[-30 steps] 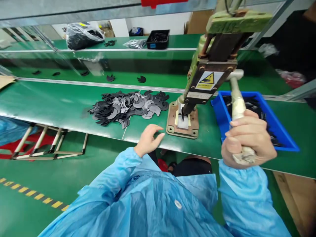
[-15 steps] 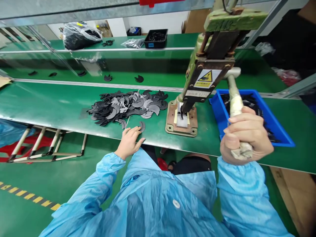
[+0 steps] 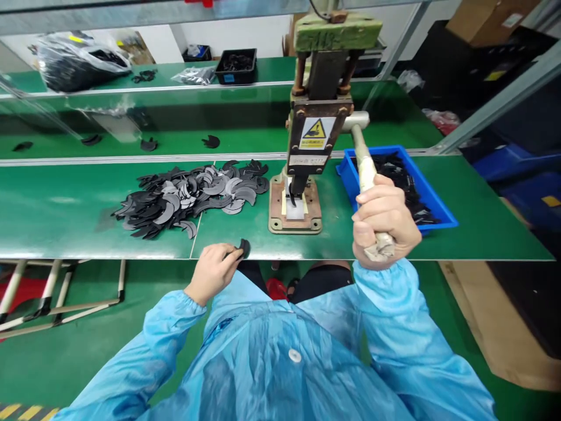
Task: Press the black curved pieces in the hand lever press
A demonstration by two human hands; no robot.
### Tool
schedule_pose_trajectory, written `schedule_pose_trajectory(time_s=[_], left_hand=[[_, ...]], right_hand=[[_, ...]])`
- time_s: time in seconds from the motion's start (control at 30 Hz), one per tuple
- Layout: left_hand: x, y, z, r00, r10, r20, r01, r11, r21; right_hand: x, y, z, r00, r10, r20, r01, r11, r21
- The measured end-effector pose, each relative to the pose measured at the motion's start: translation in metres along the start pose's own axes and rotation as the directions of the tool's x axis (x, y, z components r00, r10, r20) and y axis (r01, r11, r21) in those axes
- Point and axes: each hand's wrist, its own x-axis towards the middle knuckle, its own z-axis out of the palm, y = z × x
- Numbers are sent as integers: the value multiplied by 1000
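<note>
Black crescent piece (image 3: pixel 243 247), pinched by left hand (image 3: pixel 213 271) at lower centre, needs square seating under the hand press (image 3: pixel 307 146); right hand (image 3: pixel 383 219) grips the lever (image 3: pixel 364 166).

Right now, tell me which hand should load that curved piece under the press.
Probably the left hand: it already pinches the curved black piece at the table edge, left of the press base. The right hand is wrapped around the lever handle.

A small flat black crescent-shaped piece (image 3: pixel 243 248) sits at the near edge of the green counter (image 3: pixel 65 204), at about 7 o'clock from the press, tilted up off the surface. The pale wrapped press lever handle (image 3: pixel 367 175) slants from the press head toward 5 o'clock, its frayed end lowest.
</note>
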Motion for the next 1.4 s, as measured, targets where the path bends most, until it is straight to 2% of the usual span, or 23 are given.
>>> schedule_pose_trajectory(time_s=[0.13, 0.2, 0.27, 0.3, 0.37, 0.43, 0.5, 0.57, 0.63, 0.73, 0.8, 0.87, 1.03, 1.13, 1.4], left_hand=[[19, -19, -10, 979, -165, 120, 164, 986, 18], [36, -27, -12, 960, -206, 187, 226, 970, -91], [58, -30, -12, 931, -251, 263, 320, 910, -263], [70, -29, -11, 906, -287, 311, 394, 842, -369], [97, -24, -5, 849, -365, 383, 529, 615, -585], [126, -17, 3, 835, -411, 366, 528, 411, -743], [155, -10, 13, 843, -460, 280, 459, 340, -821], [179, -5, 22, 825, -507, 248, 429, 276, -860], [197, -1, 29, 791, -540, 287, 427, 152, -892], [212, 3, 33, 760, -515, 398, 449, -28, -893], [216, 5, 32, 750, -468, 467, 488, -85, -869], [220, 6, 31, 755, -432, 493, 516, -72, -853], [231, 5, 35, 799, -399, 449, 518, 79, -852], [236, 3, 40, 808, -397, 435, 522, 140, -842], [242, -2, 41, 805, -377, 458, 549, 183, -815]], right_hand=[[-1, -1, -2, 1000, 7, 8, -7, 1000, 10], [-1, -1, -3, 1000, 10, 17, -10, 1000, 7], [-1, -1, -4, 999, 10, 30, -10, 1000, 5], [-1, -1, -4, 999, 9, 34, -9, 1000, 4], [-1, -1, -3, 1000, 5, 28, -6, 1000, 3], [0, -1, -1, 1000, 3, 8, -3, 1000, -3], [0, -1, 0, 1000, 0, -6, 0, 1000, -14], [1, -1, 1, 1000, -2, -9, 1, 1000, -23], [1, -1, 2, 1000, 1, -11, -1, 1000, -23], [1, -1, 2, 1000, 1, -17, -1, 1000, -12], [1, -1, 3, 1000, -4, -24, 4, 1000, -9], [2, 0, 4, 999, -12, -31, 12, 1000, -10], [2, 2, 6, 998, -37, -60, 36, 999, -14], [2, 2, 7, 998, -33, -56, 32, 999, -22], [2, 0, 7, 997, -12, -78, 10, 1000, -21]])
